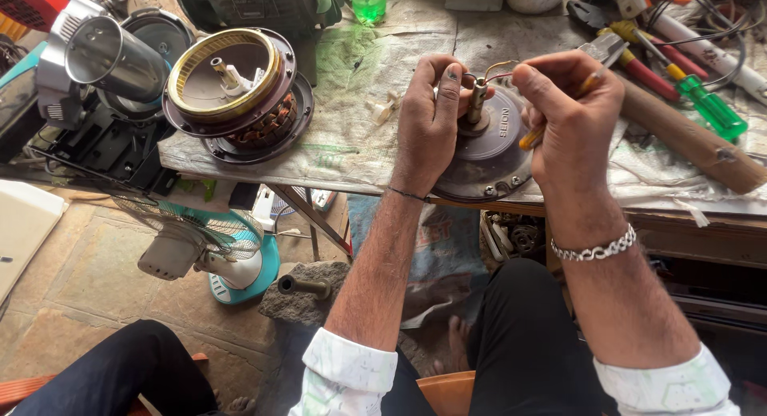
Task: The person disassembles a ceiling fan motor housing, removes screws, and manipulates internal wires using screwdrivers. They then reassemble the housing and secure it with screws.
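Note:
A round grey fan motor cover (487, 156) lies at the front edge of the bench, its metal shaft (476, 103) standing upright with thin wires curling out of the top. My left hand (430, 120) grips the cover's left side, fingers up by the shaft. My right hand (569, 116) is closed around a yellow-handled tool (529, 138) and pinches the wires just right of the shaft.
A second opened fan motor with copper windings (240, 93) sits at the bench's left. A green-handled screwdriver (711, 108), red pliers (651, 74) and a wooden handle (687, 136) lie to the right. A small table fan (212, 248) stands on the floor. Another person's dark-trousered leg (120, 368) is lower left.

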